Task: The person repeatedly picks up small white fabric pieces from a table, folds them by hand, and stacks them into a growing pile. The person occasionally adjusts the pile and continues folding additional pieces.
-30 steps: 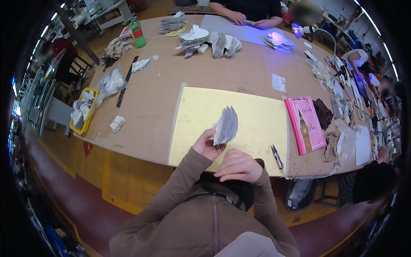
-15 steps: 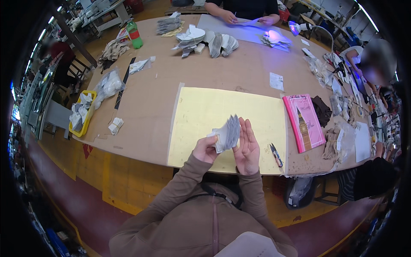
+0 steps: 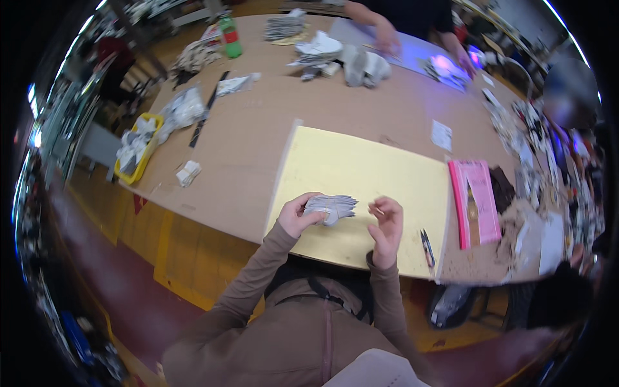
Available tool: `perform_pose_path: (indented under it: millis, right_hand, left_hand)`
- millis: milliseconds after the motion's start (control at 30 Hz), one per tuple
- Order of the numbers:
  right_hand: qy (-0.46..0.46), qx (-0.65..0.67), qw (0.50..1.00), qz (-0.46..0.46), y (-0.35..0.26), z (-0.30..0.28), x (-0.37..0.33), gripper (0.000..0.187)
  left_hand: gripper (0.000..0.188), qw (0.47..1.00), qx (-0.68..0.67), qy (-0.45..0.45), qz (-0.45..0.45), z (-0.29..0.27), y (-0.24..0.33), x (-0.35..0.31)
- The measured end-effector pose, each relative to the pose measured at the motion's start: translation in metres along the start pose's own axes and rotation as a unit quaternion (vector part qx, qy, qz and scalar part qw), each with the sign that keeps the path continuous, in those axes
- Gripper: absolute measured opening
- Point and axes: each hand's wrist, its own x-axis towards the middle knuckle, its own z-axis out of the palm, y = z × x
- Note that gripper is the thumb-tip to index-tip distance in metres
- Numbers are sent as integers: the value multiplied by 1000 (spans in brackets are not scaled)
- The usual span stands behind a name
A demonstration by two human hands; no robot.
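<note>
My left hand (image 3: 300,215) is closed around one end of a bundle of thin grey-and-white cut pieces (image 3: 333,208), held above a pale yellow sheet (image 3: 361,168). A thin band seems to cross the bundle, and its layered edges fan toward the right. Just right of those edges, my right hand (image 3: 387,227) is raised with its fingers apart and slightly bent, touching nothing that I can see. Small thread snips (image 3: 427,248) lie on the sheet's right part, beyond my right hand.
A pink book (image 3: 477,205) lies right of the sheet. At left are a yellow basket of pieces (image 3: 143,155), a small bundle (image 3: 188,173) and a plastic bag (image 3: 183,111). More stacks (image 3: 320,49) lie at the far side, where another person's hand (image 3: 387,39) works.
The bundle has gone from upright to lying more level in my left hand. My right hand has moved away from it, its fingers now bent. The whole view has shifted and tilted.
</note>
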Motion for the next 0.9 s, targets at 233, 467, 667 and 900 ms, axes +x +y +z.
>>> perform_pose_path:
  millis: [233,467,667,900]
  right_hand:
    - [-55,-282,955,70,32,3,-19,6]
    - [29,-354,926,132,34,13,-12,7]
    - [-18,-422,897,132,31,21,-6,7]
    - [135,-488,815,283,69,29,6,19]
  left_hand:
    - [40,943,-255,215,17,-124,-50,37]
    - [41,743,-288,556,237,-297,44,25]
    - [41,621,52,740,253,-485,78,-31]
    - [67,623,323,640,-314,-480,134,3]
